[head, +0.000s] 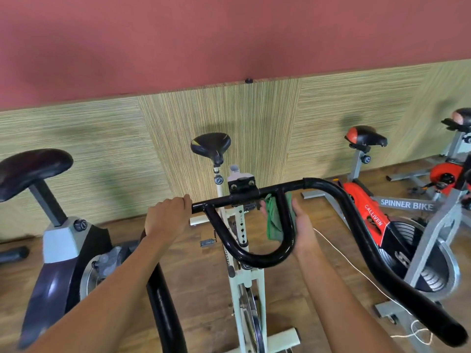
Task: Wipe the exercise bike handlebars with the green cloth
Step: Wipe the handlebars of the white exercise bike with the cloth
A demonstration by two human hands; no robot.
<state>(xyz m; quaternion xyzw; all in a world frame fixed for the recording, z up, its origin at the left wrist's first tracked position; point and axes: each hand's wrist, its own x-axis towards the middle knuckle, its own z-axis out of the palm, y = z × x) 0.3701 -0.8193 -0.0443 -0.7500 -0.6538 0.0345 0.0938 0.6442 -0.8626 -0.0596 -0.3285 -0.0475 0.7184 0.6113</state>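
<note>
The black handlebars (331,192) of a cream exercise bike (246,289) span the middle of the view, with a U-shaped inner loop (257,258) hanging below the crossbar. My left hand (168,216) grips the left bend of the bar, fingers curled over it. My right hand (303,225) holds the green cloth (274,222) around the right upright of the inner loop, palm on the outside and fingertips showing on the far side. Part of the cloth hangs down inside the loop.
A dark bike with a black saddle (33,169) stands at the left. A red and grey spinner bike (377,220) stands to the right, another behind it. A white cord (362,273) runs over the wooden floor. The wall panels are close behind the cream bike's saddle (211,146).
</note>
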